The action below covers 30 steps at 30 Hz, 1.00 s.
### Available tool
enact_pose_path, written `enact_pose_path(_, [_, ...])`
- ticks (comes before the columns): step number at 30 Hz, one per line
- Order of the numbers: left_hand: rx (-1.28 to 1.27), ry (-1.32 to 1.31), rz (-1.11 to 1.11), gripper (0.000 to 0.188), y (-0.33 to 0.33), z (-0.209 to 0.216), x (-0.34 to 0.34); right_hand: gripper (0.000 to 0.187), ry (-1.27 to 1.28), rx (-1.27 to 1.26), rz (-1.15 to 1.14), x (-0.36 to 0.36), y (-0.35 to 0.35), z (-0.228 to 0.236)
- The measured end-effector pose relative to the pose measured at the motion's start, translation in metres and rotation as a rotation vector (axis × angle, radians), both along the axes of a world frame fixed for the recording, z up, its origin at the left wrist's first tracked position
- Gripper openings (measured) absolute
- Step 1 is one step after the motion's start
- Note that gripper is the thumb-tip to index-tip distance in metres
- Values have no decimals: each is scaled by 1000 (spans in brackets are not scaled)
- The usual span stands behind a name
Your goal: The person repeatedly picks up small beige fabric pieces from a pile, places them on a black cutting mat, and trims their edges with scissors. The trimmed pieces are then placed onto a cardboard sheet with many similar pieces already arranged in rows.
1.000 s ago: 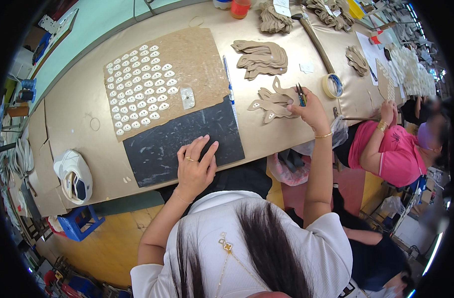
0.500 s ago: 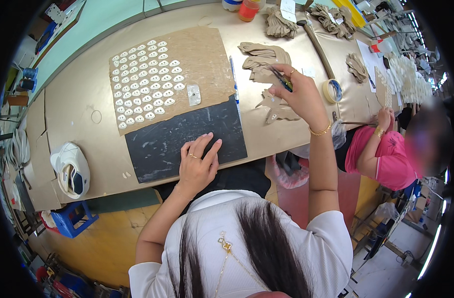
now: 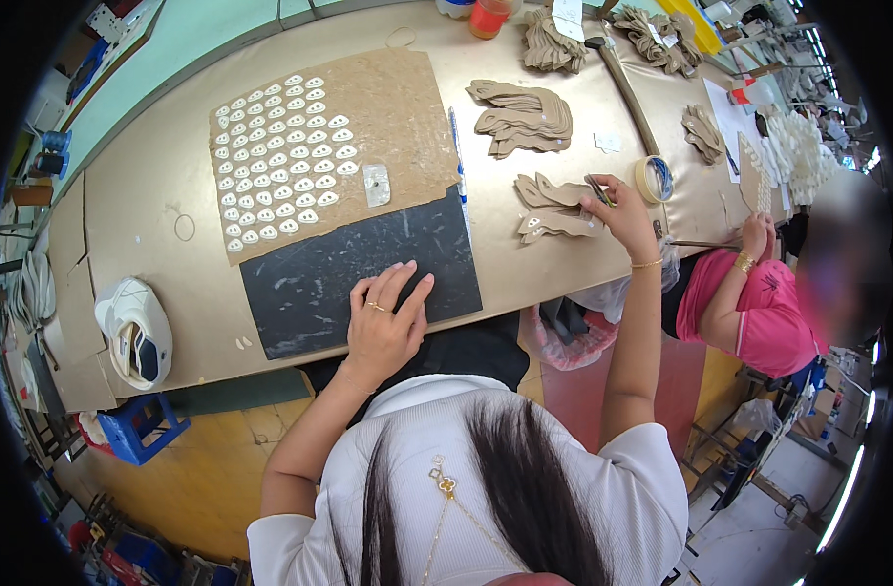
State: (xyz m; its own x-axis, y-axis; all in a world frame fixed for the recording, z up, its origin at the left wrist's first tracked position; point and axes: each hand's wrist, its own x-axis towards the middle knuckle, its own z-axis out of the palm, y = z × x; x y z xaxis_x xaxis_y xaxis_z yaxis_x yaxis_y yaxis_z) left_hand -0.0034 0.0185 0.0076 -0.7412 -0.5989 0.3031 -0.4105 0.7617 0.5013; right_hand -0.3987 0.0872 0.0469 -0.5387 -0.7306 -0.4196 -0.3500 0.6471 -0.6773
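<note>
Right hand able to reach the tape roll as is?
Probably yes: the tape roll lies close beside the right hand, nothing visible between, though that hand already holds a small tool.

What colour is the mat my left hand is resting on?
The mat is black with pale scuff marks, best seen in the head view.

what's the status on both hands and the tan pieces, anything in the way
Left hand rests on black board. Right hand holds small tool at tan pieces. Tape roll nearby, seemingly not blocking.
</note>
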Motion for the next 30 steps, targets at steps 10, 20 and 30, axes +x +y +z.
enact_pose_path(10, [3,-3,11,49,0,1,-1,43,34,-191,35,10,15,-1])
enact_pose_path(20, [55,34,9,48,0,0,1,43,465,-160,131,2,13,-5])
enact_pose_path(30, [56,53,-1,47,-1,3,1,26,522,112,269,39,-47,-10])
